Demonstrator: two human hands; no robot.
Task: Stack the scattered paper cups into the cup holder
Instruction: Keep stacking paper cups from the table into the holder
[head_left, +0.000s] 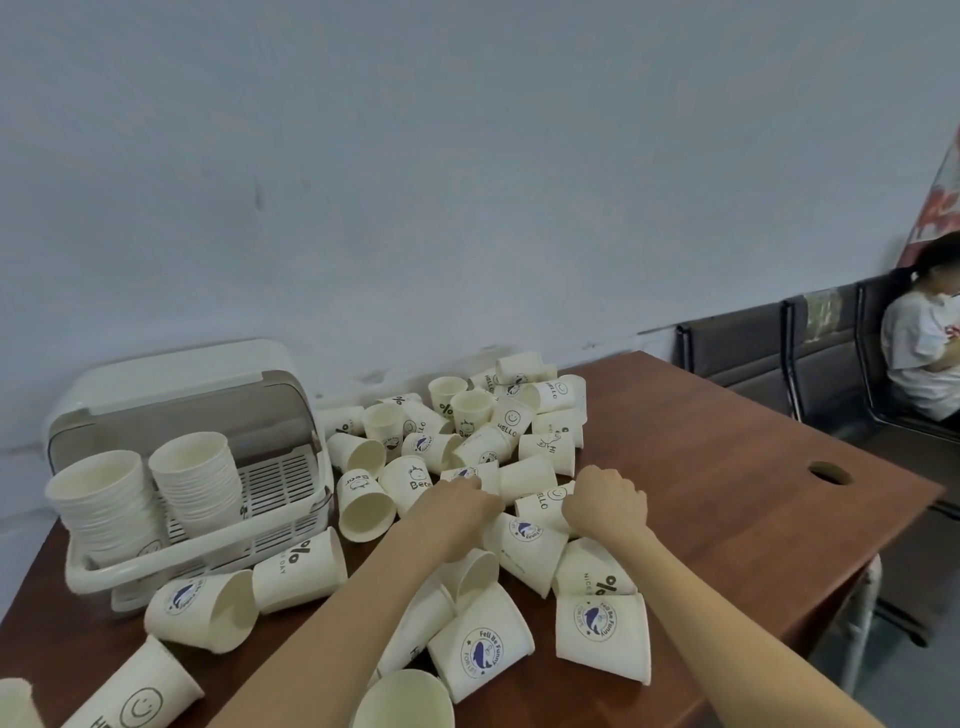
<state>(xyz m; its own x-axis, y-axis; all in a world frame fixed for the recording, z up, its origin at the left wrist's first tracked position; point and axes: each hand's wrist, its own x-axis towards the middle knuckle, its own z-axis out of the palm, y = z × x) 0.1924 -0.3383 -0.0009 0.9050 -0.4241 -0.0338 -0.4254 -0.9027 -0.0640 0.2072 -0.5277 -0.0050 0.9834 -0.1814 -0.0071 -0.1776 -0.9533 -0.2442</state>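
1. The cream-white printed paper cups (470, 431) will likely handle as very light, thin-walled and easily crushed; best taken with a gentle grip around the side wall near the rim, not squeezed.
2. They bear smileys, "HELLO", percent signs and blue whale badges; most lie tipped over, scattered from the brown wooden tabletop's (727, 467) far edge to its near edge.
3. 2 nested stacks stand in the white slatted plastic cup holder (270, 499) at the far left corner.
4. The left hand (457, 506) curls down over cups mid-pile; what it grasps I cannot tell.
5. The right hand (605, 501) is clenched knuckles-up against a "HELLO" cup (540, 503); hold unclear.
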